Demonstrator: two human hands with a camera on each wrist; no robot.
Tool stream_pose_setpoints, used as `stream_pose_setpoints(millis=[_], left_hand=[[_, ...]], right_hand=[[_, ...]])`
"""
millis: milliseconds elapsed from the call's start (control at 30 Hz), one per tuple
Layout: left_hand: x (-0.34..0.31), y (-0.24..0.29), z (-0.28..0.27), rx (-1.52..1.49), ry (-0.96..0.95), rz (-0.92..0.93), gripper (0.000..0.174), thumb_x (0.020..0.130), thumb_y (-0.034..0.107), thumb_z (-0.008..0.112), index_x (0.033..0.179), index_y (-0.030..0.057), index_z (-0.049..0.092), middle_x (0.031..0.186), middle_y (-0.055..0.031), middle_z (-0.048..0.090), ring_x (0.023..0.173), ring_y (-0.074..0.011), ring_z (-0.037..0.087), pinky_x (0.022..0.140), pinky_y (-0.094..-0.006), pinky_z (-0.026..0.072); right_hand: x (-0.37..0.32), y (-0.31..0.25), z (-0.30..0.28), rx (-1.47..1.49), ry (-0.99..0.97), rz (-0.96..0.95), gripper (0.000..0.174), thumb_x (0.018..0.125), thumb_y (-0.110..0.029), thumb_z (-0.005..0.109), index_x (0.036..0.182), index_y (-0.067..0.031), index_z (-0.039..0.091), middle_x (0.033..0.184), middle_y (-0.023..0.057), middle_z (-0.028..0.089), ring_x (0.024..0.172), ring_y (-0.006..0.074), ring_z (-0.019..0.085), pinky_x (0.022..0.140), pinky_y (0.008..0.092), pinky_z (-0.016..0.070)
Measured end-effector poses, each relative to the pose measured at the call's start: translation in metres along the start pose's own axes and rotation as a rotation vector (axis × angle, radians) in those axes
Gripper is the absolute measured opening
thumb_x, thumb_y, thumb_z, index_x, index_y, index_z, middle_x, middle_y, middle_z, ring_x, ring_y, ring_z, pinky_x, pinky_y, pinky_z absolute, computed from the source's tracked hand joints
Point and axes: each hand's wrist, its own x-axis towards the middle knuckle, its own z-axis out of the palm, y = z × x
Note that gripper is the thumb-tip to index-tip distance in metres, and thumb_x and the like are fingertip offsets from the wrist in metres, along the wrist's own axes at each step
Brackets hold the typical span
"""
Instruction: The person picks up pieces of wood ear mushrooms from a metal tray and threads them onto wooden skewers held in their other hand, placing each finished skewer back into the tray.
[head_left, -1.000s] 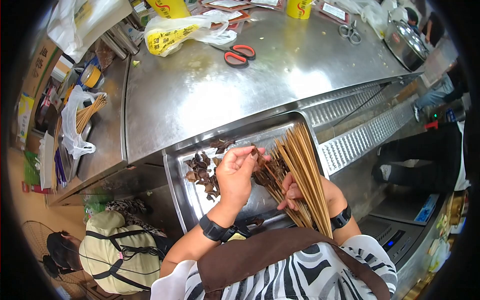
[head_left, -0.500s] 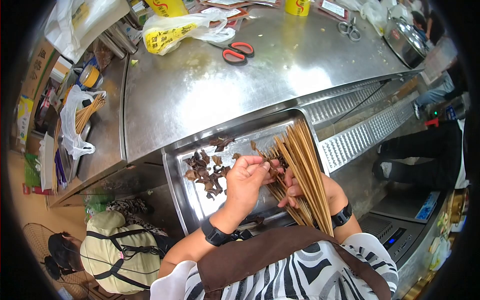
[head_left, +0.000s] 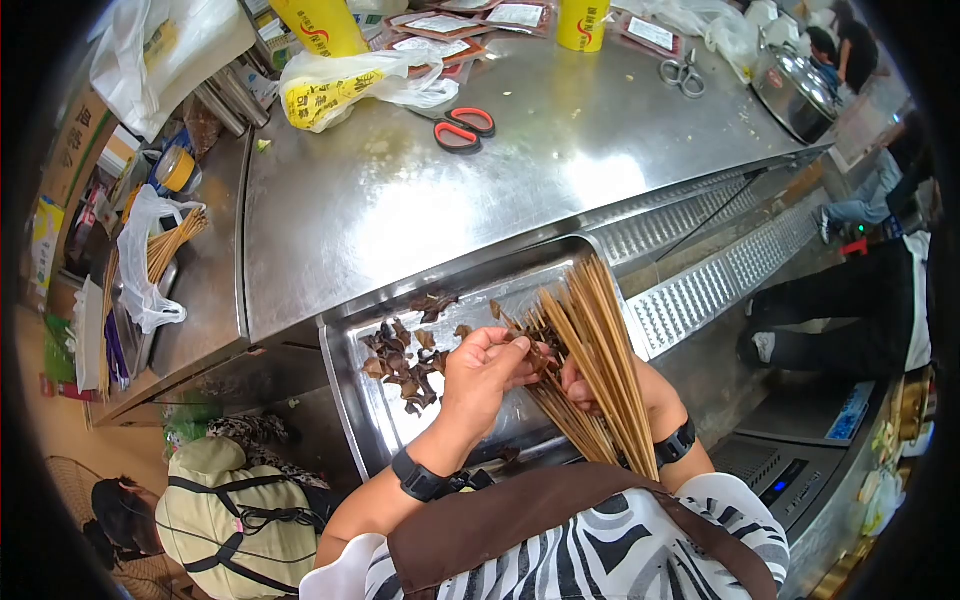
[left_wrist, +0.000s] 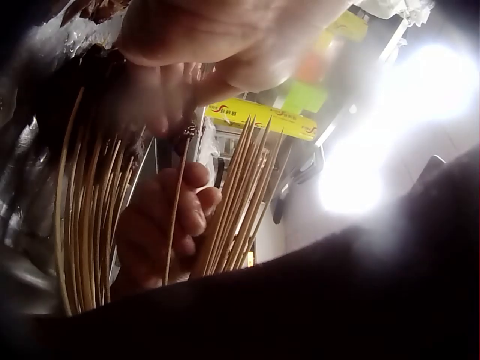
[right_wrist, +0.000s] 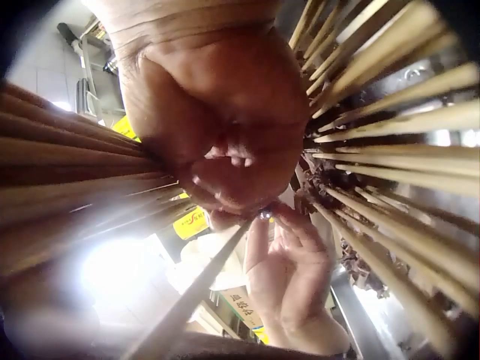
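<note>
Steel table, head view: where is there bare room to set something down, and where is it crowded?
The table's widest bare patch is between the red-handled scissors and the tray. Another, dotted with scraps, separates them from the grey scissors. Packets, bags and yellow cylinders crowd the far edge; dark pieces, skewers, left hand and right hand crowd the tray.
</note>
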Motion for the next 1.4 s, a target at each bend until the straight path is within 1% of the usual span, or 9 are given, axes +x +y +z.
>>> stream_pose_setpoints(millis=[167,367,433,533,667,967,1033,1133,1400], left_hand=[[0.003,0.0,0.0,-0.006,0.008,-0.037,0.013,0.095,0.012,0.059,0.105,0.0031,0.055,0.097,-0.0117,0.07,0.082,-0.0163,0.068,0.073,-0.0305,0.0552],[0.011,-0.007,-0.01,0.119,0.02,-0.029,0.016,0.095,0.011,0.059,0.104,-0.001,0.055,0.095,-0.0113,0.07,0.078,-0.016,0.067,0.067,-0.0304,0.0551],[0.004,0.01,-0.005,0.884,0.088,0.026,0.018,0.095,0.011,0.06,0.107,-0.0021,0.057,0.093,-0.0107,0.071,0.077,-0.0159,0.067,0.065,-0.0293,0.0533],[-0.012,0.033,0.009,1.263,0.186,0.223,0.021,0.094,0.012,0.061,0.11,-0.0018,0.059,0.091,-0.0083,0.07,0.076,-0.0136,0.066,0.065,-0.027,0.0512],[-0.009,0.029,0.01,0.361,-0.117,0.239,0.025,0.093,0.013,0.064,0.114,-0.0005,0.057,0.092,-0.0057,0.068,0.081,-0.0101,0.062,0.068,-0.0241,0.05],[0.005,0.021,0.019,0.158,0.021,0.176,0.023,0.092,0.01,0.066,0.109,0.0007,0.054,0.094,-0.0055,0.064,0.081,-0.0096,0.062,0.065,-0.0229,0.0495],[0.008,0.015,0.011,0.024,-0.14,0.177,0.021,0.092,0.008,0.066,0.108,0.0009,0.054,0.092,-0.0062,0.064,0.08,-0.01,0.063,0.066,-0.0228,0.0504],[0.008,0.014,0.004,0.049,-0.116,0.158,0.017,0.092,0.007,0.065,0.105,0.0015,0.056,0.089,-0.0053,0.065,0.076,-0.0106,0.063,0.067,-0.0239,0.0523],[-0.005,0.035,-0.053,0.525,-0.007,0.21,0.01,0.093,0.011,0.064,0.1,0.0028,0.062,0.086,-0.0028,0.066,0.076,-0.0104,0.064,0.067,-0.0248,0.0532]], right_hand=[[-0.008,0.008,-0.011,0.107,-0.122,0.034,0.021,0.086,-0.005,0.067,0.101,0.0082,0.063,0.081,0.0214,0.069,0.059,0.0217,0.066,0.051,0.0275,0.0528],[-0.009,0.006,-0.003,0.351,-0.227,-0.029,0.032,0.092,-0.008,0.061,0.116,0.0126,0.056,0.105,0.0317,0.065,0.097,0.0366,0.068,0.085,0.041,0.0578],[-0.001,0.012,-0.014,0.28,-0.29,0.007,0.037,0.093,-0.012,0.061,0.12,0.0119,0.055,0.114,0.0308,0.062,0.107,0.0379,0.064,0.093,0.0442,0.0542],[0.004,0.014,-0.014,0.211,-0.262,0.059,0.036,0.093,-0.013,0.062,0.119,0.0113,0.056,0.113,0.0284,0.063,0.106,0.0372,0.065,0.093,0.0445,0.0538],[0.003,0.012,-0.01,0.189,-0.246,0.066,0.033,0.092,-0.01,0.062,0.117,0.0112,0.058,0.112,0.0282,0.064,0.106,0.0372,0.065,0.093,0.0445,0.0538],[-0.002,0.008,0.0,0.194,-0.166,0.039,0.028,0.089,-0.01,0.064,0.108,0.0113,0.062,0.102,0.0254,0.067,0.099,0.0358,0.067,0.092,0.0451,0.0535],[-0.005,0.012,0.005,0.144,-0.11,0.047,0.026,0.089,-0.013,0.065,0.103,0.0096,0.062,0.094,0.0241,0.068,0.095,0.0351,0.067,0.088,0.044,0.0544],[-0.003,0.015,0.011,0.244,-0.056,-0.044,0.023,0.088,-0.015,0.063,0.095,0.006,0.059,0.073,0.0189,0.064,0.08,0.0322,0.066,0.086,0.046,0.0532],[0.001,0.016,0.01,0.278,-0.055,-0.032,0.018,0.081,-0.009,0.067,0.087,0.0058,0.06,0.068,0.0161,0.061,0.073,0.0304,0.065,0.086,0.0481,0.0541]])
